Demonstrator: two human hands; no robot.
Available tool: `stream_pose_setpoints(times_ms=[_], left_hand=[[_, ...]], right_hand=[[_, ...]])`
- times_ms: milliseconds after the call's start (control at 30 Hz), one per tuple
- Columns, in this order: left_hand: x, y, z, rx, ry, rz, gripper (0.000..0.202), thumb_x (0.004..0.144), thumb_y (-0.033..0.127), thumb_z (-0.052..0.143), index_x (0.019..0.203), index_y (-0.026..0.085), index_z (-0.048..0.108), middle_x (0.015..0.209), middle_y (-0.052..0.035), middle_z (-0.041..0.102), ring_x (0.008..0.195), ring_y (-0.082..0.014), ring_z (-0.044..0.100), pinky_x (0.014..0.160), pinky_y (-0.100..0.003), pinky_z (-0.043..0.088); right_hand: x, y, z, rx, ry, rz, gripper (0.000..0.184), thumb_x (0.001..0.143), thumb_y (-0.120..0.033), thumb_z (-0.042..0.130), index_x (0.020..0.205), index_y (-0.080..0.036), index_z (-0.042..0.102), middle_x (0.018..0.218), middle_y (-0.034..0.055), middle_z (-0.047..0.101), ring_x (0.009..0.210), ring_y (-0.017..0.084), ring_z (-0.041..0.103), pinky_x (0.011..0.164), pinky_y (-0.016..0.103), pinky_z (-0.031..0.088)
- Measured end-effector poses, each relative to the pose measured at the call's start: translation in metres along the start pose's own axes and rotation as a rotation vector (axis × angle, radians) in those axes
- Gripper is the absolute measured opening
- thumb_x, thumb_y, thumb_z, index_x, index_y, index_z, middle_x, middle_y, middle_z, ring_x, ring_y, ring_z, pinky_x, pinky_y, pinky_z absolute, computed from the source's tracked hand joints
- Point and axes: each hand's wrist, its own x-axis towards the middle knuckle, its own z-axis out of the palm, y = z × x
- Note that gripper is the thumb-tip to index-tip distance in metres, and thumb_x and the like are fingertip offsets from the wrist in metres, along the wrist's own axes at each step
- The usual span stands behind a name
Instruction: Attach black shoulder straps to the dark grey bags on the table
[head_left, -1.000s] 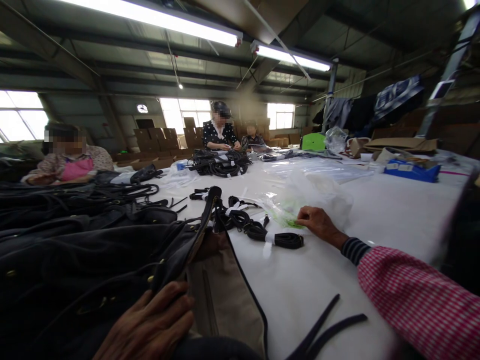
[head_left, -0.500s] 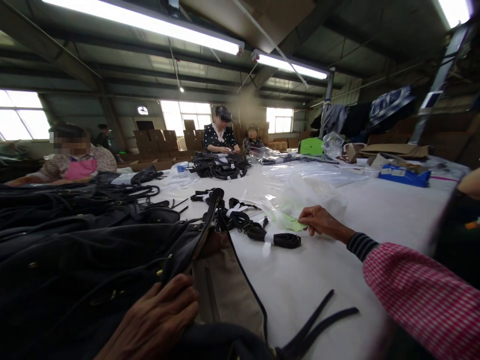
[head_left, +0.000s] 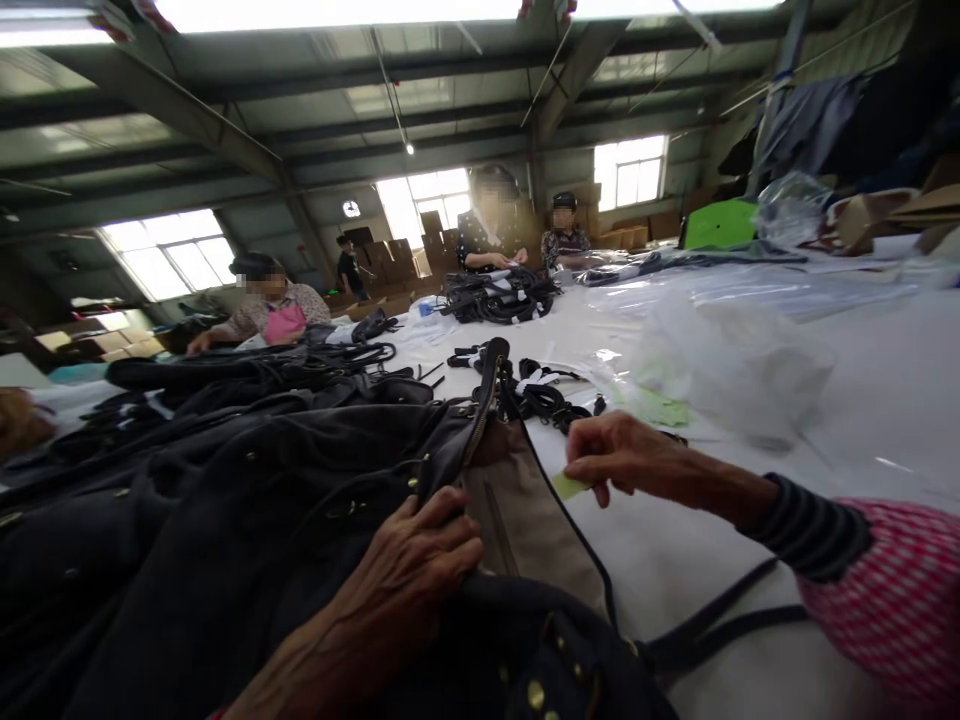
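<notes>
A dark bag [head_left: 247, 520] with gold-coloured studs lies in front of me, its zipped mouth open on a beige lining [head_left: 517, 500]. My left hand [head_left: 420, 560] is closed on the edge of that opening. Over the table just right of the lining, my right hand [head_left: 622, 455] pinches a small pale green slip of paper [head_left: 568, 486]. More green slips [head_left: 660, 406] lie beyond it, beside crumpled clear plastic. Coiled black straps [head_left: 544, 395] with white wraps rest behind the bag's mouth.
Other dark bags [head_left: 300, 375] are piled at the left. A heap of black straps [head_left: 499, 295] lies farther back, near a person [head_left: 491, 235] in a dotted top. Crumpled plastic [head_left: 750, 370] covers the right side. Another person [head_left: 285, 310] works at the left.
My right hand has drawn a green slip from the others toward the bag's opening. My left hand still holds the bag's edge. The view has turned left and tilted.
</notes>
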Motion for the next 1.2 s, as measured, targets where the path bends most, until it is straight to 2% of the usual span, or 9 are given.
stream_pose_setpoints(times_ms=[67,167,367,500,633,733,833,967,1200], left_hand=[[-0.001,0.002,-0.004,-0.016,-0.024,0.004,0.024,0.079,0.002,0.058,0.092,0.023,0.057,0.115,0.0019,0.069,0.128,-0.0232,0.044,0.084,-0.038,0.033],[-0.002,0.005,-0.009,-0.028,-0.074,-0.014,0.023,0.077,0.002,0.057,0.089,0.022,0.055,0.107,0.0009,0.069,0.117,-0.024,0.048,0.082,-0.039,0.033],[-0.004,0.014,-0.01,-0.066,-0.106,-0.097,0.034,0.069,-0.004,0.05,0.089,0.023,0.055,0.1,0.0015,0.065,0.103,-0.0225,0.049,0.09,-0.04,0.035],[-0.014,0.015,0.002,0.016,-0.102,-0.138,0.056,0.076,-0.001,0.048,0.122,0.03,0.055,0.127,0.0009,0.06,0.126,-0.0232,0.045,0.105,-0.039,0.034],[-0.004,0.014,0.004,0.14,-0.152,-0.157,0.074,0.081,0.008,0.053,0.15,0.029,0.034,0.15,-0.0068,0.044,0.144,-0.0285,0.029,0.114,-0.045,0.028],[0.024,0.018,-0.007,0.116,-0.311,-0.153,0.05,0.083,0.018,0.061,0.131,0.025,0.052,0.131,-0.0076,0.057,0.126,-0.0292,0.048,0.101,-0.041,0.04],[0.045,0.022,-0.015,0.144,-0.395,-0.14,0.031,0.086,0.024,0.06,0.117,0.02,0.057,0.118,-0.0081,0.06,0.111,-0.0286,0.055,0.091,-0.039,0.043],[0.041,0.021,-0.011,0.236,-0.335,-0.1,0.042,0.088,0.023,0.06,0.13,0.023,0.05,0.13,-0.0082,0.054,0.125,-0.0301,0.046,0.096,-0.04,0.04],[0.028,0.018,-0.015,0.357,-0.38,-0.058,0.039,0.087,0.014,0.06,0.123,0.024,0.05,0.127,-0.0079,0.052,0.122,-0.0271,0.044,0.085,-0.036,0.044]], right_hand=[[0.019,0.0,0.03,-0.072,-0.135,-0.069,0.014,0.083,-0.024,0.062,0.088,-0.015,0.071,0.065,-0.0013,0.064,0.054,0.011,0.057,0.048,0.02,0.038],[0.036,0.006,0.058,-0.276,-0.231,-0.149,0.032,0.076,-0.008,0.053,0.097,-0.015,0.076,0.085,0.0033,0.073,0.071,0.016,0.063,0.063,0.024,0.046],[0.03,0.01,0.069,-0.382,-0.274,-0.205,0.051,0.074,-0.003,0.047,0.112,-0.021,0.076,0.117,0.0059,0.075,0.106,0.024,0.067,0.096,0.032,0.046],[0.026,0.008,0.072,-0.307,-0.264,-0.196,0.046,0.07,-0.004,0.048,0.104,-0.018,0.076,0.098,0.0048,0.076,0.085,0.02,0.066,0.079,0.028,0.048],[0.026,0.015,0.076,-0.019,-0.189,0.043,0.038,0.068,-0.011,0.053,0.102,-0.013,0.071,0.066,-0.001,0.064,0.051,0.012,0.051,0.045,0.021,0.034],[0.026,0.024,0.078,0.199,-0.062,0.228,0.038,0.07,-0.015,0.053,0.106,-0.012,0.066,0.052,-0.0052,0.055,0.039,0.009,0.041,0.038,0.02,0.025],[0.027,0.032,0.08,0.278,0.029,0.23,0.038,0.071,-0.016,0.053,0.107,-0.012,0.062,0.046,-0.0064,0.055,0.035,0.009,0.039,0.036,0.02,0.024],[0.029,0.037,0.081,0.309,0.028,0.17,0.036,0.072,-0.015,0.053,0.106,-0.013,0.06,0.045,-0.0073,0.055,0.035,0.009,0.041,0.036,0.019,0.025],[0.031,0.029,0.081,0.324,0.076,0.132,0.022,0.066,-0.008,0.057,0.086,-0.014,0.062,0.047,-0.0079,0.052,0.041,0.009,0.043,0.04,0.021,0.027]])
